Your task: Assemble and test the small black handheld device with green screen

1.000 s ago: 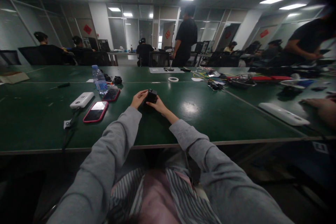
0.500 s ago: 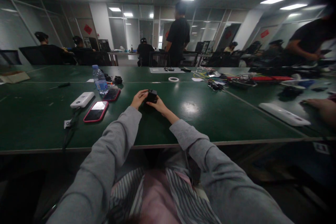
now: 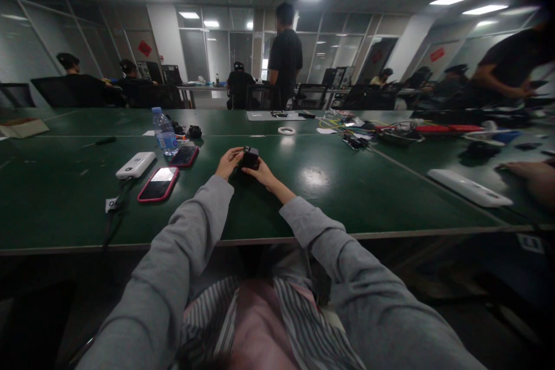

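Block [image 3: 250,158], black, held between both hands above or on the table [image 3: 368,196]; contact with the top cannot be told. Surface detail lost in shadow. Left hand [image 3: 226,164]: fingers bent at the block's left side, tips partly hidden. Right hand [image 3: 261,174]: thumb on the near side, remaining fingers mostly hidden by the block. Left of the hands: pink-rimmed phone [image 3: 158,186], screen glare, content unreadable; bottle [image 3: 164,134] just behind. Far right: tangled wires [image 3: 358,125], pieces indistinct; another person's hand [image 3: 532,176], blurred, cut off by the frame.
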`<state>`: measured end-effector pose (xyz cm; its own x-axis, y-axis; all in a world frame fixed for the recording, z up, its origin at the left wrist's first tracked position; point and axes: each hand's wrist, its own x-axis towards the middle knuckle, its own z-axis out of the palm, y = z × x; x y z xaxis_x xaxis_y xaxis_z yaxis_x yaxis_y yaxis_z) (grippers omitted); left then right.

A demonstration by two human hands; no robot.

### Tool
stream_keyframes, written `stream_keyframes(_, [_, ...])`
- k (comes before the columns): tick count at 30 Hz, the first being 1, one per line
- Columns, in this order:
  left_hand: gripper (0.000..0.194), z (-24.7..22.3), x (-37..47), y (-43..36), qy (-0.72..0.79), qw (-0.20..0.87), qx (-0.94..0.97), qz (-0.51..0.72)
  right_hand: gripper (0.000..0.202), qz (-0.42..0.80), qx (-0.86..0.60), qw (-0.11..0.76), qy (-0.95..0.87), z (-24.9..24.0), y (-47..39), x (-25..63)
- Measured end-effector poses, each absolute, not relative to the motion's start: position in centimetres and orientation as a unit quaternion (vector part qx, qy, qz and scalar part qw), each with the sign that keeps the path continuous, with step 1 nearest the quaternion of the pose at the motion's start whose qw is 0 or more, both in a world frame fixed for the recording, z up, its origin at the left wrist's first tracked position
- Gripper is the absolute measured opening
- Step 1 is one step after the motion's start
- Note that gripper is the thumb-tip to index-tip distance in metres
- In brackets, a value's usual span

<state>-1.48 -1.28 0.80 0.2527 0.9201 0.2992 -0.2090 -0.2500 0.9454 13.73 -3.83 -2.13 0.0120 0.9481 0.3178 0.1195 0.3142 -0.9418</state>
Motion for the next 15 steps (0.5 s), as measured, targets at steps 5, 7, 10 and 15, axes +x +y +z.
stream_keyframes(5, [0.045,1.52,-1.77,-1.7,0.302,0.542,0.556,0.553,0.063,0.379,-0.439,0.563,-0.589,-2.04,-3.9,13.83])
stream_keyframes(7, [0.045,1.69,-1.94,-1.73,0.296,0.55,0.54,0.564,0.064,0.386,-0.434,0.567,-0.584,-2.05,-3.86,13.88])
stream_keyframes(10, [0.043,1.72,-2.07,-1.69,0.293,0.563,0.525,0.567,0.066,0.393,-0.432,0.57,-0.577,-2.11,-3.76,13.92])
stream_keyframes(15, [0.042,1.53,-2.1,-1.48,0.289,0.569,0.518,0.569,0.062,0.408,-0.419,0.578,-0.569,-2.17,-3.6,13.88])
